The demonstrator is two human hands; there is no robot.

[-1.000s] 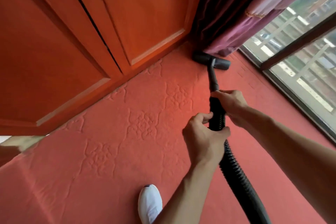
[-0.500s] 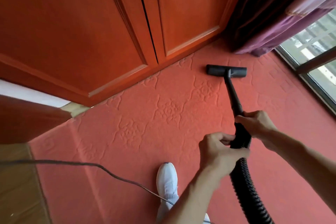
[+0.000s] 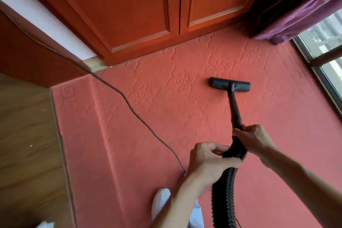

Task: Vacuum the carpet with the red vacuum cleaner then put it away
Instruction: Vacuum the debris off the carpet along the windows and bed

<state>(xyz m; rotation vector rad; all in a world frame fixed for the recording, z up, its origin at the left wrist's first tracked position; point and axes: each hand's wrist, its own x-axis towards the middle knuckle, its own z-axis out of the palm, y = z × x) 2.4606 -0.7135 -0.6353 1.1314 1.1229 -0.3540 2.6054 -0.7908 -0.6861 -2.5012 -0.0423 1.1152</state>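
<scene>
Nozzle (image 3: pixel 230 87) flat on red carpet (image 3: pixel 166 116), clear of cabinet doors (image 3: pixel 148 5). Right hand (image 3: pixel 253 139) wrapped round wand (image 3: pixel 235 109), left hand (image 3: pixel 211 163) closed on ribbed hose (image 3: pixel 224 194) just behind. Power cord (image 3: pixel 129 105) trails across carpet at left.

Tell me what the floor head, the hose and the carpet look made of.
Floor head: likely hard plastic, matte dark grey with a smooth moulded shape. Hose: seemingly flexible ribbed plastic, black, with close corrugations and a slight sheen. Carpet: short-pile textile, matte red, with an embossed floral pattern.
</scene>
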